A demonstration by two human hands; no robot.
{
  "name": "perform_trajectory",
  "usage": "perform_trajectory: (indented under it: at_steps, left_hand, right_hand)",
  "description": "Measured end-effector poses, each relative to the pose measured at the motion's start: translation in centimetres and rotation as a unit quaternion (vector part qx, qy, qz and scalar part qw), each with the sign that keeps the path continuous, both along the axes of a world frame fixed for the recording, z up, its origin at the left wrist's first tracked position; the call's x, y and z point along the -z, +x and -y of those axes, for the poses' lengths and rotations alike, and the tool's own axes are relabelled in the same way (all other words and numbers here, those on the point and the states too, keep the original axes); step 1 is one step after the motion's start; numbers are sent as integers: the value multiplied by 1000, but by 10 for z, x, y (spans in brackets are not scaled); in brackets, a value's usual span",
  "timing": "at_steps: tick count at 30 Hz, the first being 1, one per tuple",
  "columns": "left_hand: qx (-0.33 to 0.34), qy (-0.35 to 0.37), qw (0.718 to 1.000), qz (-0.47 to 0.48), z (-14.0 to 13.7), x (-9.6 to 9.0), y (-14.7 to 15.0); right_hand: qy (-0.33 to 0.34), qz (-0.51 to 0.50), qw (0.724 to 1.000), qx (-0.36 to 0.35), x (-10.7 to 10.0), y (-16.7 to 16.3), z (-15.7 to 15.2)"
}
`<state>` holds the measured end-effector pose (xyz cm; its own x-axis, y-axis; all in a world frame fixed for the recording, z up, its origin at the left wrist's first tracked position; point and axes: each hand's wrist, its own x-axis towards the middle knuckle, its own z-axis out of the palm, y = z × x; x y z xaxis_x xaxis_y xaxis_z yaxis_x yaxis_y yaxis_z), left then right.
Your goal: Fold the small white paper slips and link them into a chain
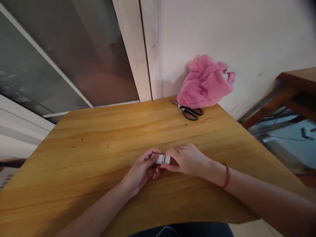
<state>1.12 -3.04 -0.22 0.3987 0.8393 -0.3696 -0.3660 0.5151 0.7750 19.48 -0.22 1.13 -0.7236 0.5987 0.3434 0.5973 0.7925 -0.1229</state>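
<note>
A small white oblong piece with a dark bluish band across it is held just above the table, in front of me. My left hand pinches its left end, the thumb lying on top and the fingers curled beneath. At the other end, the thumb and forefinger of my right hand close around the piece. Its exact kind is too small to make out, and both of its ends are partly covered by fingers. A red cord bracelet circles my right wrist.
Black-handled scissors lie near the table's back edge, blades to the left. Behind them a pink fluffy cloth is heaped against the wall. The wooden table meets a glass sliding door. Another wooden table stands at right.
</note>
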Motion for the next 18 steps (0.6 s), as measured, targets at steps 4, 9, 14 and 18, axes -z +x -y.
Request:
perform_trajectory:
  at_steps: [4,9,14,18]
  left_hand:
    - [-27,12,999,-14,-2,-1,-2]
    - [-52,32,998,-14,-5,-2,-6]
    - [-51,14,999,9,-3,-4,-2]
    - [-26,-26,999,40,3,-4,9]
  right_hand:
    - [14,-10,1000,-6,-5,3,-3]
    - [7,-61,998,-7,-11,12,-8]
    - [-1,-93,996,12,-9,11,-10]
    - [25,-49,998,-14,-2,0,-7]
